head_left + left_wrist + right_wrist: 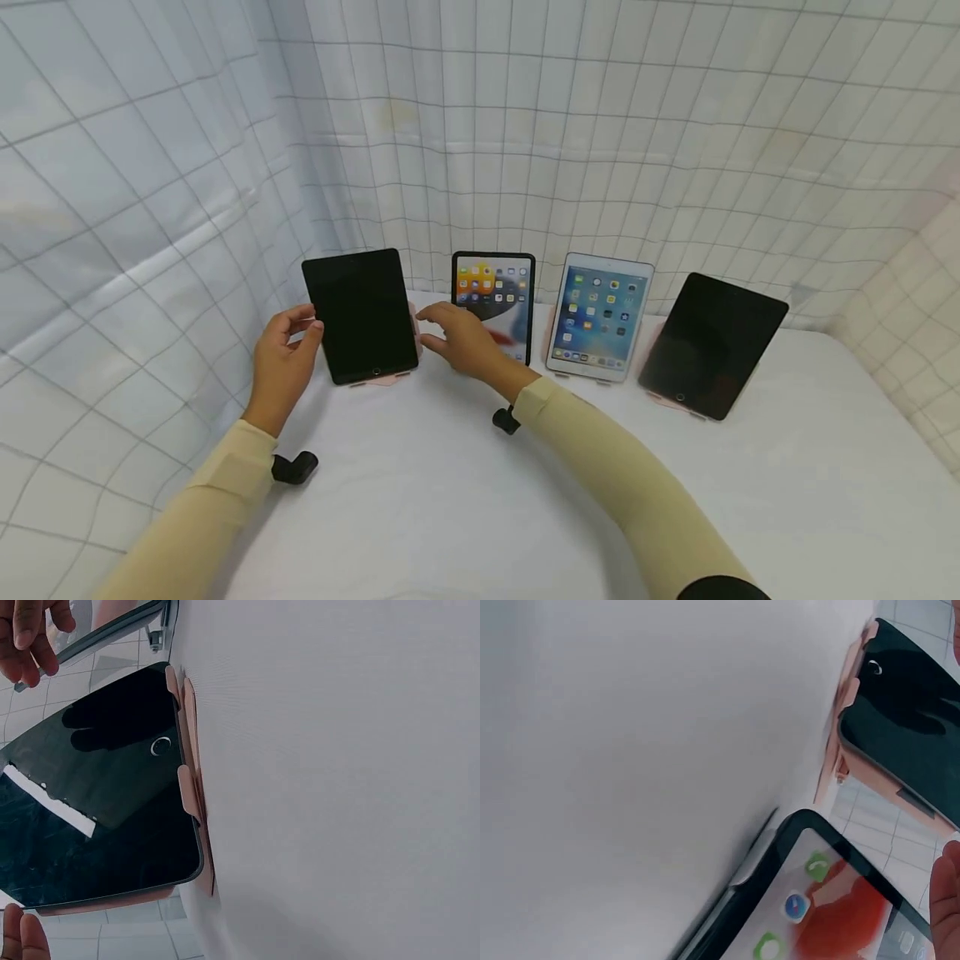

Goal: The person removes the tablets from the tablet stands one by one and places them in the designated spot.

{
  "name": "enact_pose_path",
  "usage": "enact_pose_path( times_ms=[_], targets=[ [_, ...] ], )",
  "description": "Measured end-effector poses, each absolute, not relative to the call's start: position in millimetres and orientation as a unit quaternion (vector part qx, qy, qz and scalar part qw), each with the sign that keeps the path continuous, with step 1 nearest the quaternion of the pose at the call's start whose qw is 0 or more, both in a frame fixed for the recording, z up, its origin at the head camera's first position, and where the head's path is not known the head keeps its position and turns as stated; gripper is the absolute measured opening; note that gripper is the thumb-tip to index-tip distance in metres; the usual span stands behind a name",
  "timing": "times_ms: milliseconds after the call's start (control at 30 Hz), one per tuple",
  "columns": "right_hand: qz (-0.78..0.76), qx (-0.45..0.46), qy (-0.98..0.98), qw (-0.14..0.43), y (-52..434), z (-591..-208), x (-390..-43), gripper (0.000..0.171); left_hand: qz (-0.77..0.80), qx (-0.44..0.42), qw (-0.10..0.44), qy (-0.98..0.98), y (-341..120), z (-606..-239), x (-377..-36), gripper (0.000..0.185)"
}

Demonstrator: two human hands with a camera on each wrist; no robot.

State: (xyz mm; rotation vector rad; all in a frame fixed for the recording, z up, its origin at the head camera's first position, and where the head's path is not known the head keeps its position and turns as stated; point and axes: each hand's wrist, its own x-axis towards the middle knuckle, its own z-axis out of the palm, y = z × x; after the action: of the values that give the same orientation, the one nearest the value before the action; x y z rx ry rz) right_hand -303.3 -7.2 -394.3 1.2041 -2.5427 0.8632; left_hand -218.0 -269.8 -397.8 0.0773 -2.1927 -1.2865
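A black-screened tablet [360,317] leans on a pink stand [189,793] at the far left of the row. Its screen is dark, with a round home button at the bottom. My left hand [287,350] is at its left edge, thumb and fingers loosely bent; contact is hard to tell. On the other side, my right hand [465,337] hovers just off the tablet's right edge, thumb and fingers apart and holding nothing. That hand partly covers a black-framed tablet [491,283] with a lit screen. In the right wrist view, the right hand's fingers [946,892] show between these two tablets.
To the right stand a white tablet [600,317] with a lit home screen and another dark tablet [712,346], tilted on its stand. A white cloth [420,483] covers the table. Grid-patterned curtains [600,125] hang behind and at the sides.
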Motion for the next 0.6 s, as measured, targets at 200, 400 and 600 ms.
enact_pose_path(
  times_ms=[200,400,600],
  targets=[
    [0.34,0.369,-0.862,0.071,-21,-384,-305,0.037,-0.485,0.059,0.292,-0.822,-270,-391,-222,0.04],
    [0.368,0.36,-0.854,0.077,-38,-379,-309,0.035,-0.49,0.094,0.288,-0.817,-272,-387,-222,0.04],
    [0.403,0.321,-0.85,0.108,-43,-375,-319,0.033,-0.485,0.085,0.291,-0.82,-269,-381,-230,0.041]
  ],
)
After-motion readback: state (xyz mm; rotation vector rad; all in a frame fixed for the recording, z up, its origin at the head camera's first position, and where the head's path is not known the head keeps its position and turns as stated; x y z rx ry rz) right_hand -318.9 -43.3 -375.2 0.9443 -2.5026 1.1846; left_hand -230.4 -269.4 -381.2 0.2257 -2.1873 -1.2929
